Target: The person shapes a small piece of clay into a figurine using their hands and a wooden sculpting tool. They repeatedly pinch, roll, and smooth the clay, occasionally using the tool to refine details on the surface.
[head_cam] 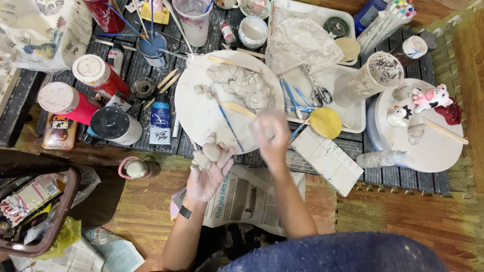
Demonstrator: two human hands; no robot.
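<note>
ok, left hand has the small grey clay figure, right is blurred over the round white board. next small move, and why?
Probably bring the right hand back to the small grey clay figure resting in the left hand. The right hand is blurred above the round white board, near the grey clay lump and the thin blue brush; whether it holds anything cannot be told.

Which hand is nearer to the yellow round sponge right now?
Right. The right hand, blurred, is over the round board's edge, just left of the yellow sponge. The left hand holds grey clay pieces farther left, below the board.
</note>
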